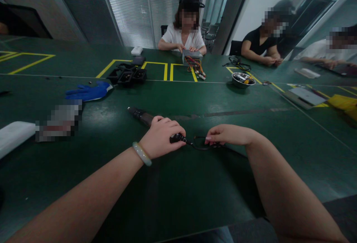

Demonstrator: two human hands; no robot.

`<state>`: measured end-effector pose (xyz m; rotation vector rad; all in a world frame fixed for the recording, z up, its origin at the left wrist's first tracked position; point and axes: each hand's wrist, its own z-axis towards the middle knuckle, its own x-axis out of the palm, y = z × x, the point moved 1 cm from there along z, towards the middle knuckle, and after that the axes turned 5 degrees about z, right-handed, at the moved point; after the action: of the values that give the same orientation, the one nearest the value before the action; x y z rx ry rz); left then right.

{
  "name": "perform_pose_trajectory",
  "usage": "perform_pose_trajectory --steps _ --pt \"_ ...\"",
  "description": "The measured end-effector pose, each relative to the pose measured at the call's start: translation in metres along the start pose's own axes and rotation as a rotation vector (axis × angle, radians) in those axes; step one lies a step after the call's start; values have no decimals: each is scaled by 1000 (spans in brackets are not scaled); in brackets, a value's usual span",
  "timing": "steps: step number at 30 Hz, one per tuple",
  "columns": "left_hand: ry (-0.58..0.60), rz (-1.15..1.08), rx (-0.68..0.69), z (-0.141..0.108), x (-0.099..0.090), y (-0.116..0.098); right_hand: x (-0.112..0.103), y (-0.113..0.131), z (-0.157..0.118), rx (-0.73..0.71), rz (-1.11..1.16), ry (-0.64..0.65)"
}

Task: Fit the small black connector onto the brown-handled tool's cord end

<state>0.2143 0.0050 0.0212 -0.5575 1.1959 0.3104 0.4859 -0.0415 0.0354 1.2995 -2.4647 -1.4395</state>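
Observation:
My left hand (164,135) is closed over a dark corded electric screwdriver (141,116), whose narrow metal tip points to the far left. The middle of the tool is hidden under my fingers, and its black tail end shows beside my thumb. From that end a black cord (199,147) runs right, in a small loop, to my right hand (220,135). My right thumb and fingers pinch the cord just above the green table (184,194). Beyond my right hand the cord continues toward my right forearm.
Left lie a blue glove (89,91), a blurred-out flat item (60,122) and a white object (16,135). Farther back are black sockets (128,74), a power supply with coloured wires (192,57) and a metal bowl (243,80). Several people sit across the table.

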Motion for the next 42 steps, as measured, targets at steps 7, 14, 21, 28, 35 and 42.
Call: perform_pose_trajectory --steps 7,14,21,28,35,42 --pt "3 -8 10 0 1 1 -21 -13 -22 4 -111 41" --pt "37 3 17 0 0 1 -18 -18 -13 23 -99 69" --pt "24 1 -16 1 -1 -3 -28 -15 -36 -5 109 -28" --pt "-12 16 -73 2 2 -7 -6 -39 -57 71 146 -363" --pt "-42 22 -92 1 5 -9 34 -59 -67 1 388 -408" --pt "-36 26 -95 2 4 -10 48 -52 -71 -54 338 -560"
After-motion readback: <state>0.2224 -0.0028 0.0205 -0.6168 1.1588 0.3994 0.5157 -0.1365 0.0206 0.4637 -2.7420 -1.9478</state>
